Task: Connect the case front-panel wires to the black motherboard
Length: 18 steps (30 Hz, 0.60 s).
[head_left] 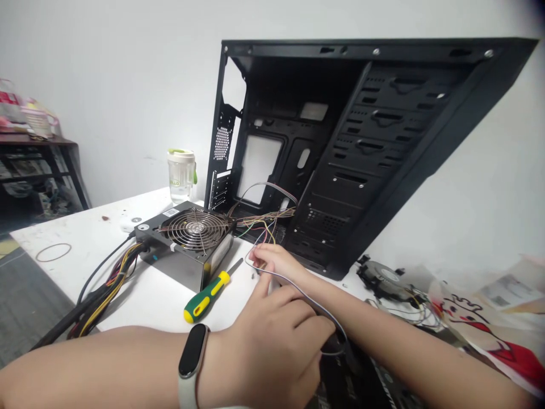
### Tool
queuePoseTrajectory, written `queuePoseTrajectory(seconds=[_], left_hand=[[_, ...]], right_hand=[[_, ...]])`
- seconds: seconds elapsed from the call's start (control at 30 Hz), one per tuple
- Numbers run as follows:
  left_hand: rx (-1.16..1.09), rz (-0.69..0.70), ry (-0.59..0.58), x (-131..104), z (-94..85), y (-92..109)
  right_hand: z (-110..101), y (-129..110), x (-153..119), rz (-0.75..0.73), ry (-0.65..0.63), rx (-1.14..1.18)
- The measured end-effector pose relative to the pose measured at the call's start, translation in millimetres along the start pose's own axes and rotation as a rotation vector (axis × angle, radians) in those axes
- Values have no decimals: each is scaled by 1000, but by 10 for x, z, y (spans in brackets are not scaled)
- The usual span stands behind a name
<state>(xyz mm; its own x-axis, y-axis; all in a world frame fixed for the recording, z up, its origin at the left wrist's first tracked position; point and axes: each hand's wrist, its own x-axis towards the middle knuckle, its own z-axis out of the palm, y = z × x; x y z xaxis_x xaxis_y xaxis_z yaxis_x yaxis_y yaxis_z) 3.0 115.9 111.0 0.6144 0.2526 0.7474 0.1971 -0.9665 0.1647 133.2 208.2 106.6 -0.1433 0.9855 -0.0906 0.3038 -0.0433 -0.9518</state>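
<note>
My right hand reaches in from the right in front of the black computer case. Its fingertips are pinched on thin coloured wires, a grey wire among them. That wire loops across my right forearm and down behind my left hand, which wears a wristband and lies nearer to me. One finger of the left hand points up toward the right fingertips; the others curl under, hiding whatever they may hold. A bundle of wires comes out of the case's lower part.
Left of my hands sit a power supply with thick cables and a green-yellow screwdriver. A clear bottle stands behind on the white table. To the right lie a black fan and a printed bag.
</note>
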Motion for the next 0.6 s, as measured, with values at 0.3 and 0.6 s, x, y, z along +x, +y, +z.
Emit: queuePoseTrajectory(seconds=[0.3, 0.6], left_hand=[[-150, -591, -263, 30, 79, -40], [-507, -812, -168, 133, 205, -242]], right_hand=[[-359, -204, -723, 65, 139, 167], [-340, -385, -1156, 173, 6, 117]])
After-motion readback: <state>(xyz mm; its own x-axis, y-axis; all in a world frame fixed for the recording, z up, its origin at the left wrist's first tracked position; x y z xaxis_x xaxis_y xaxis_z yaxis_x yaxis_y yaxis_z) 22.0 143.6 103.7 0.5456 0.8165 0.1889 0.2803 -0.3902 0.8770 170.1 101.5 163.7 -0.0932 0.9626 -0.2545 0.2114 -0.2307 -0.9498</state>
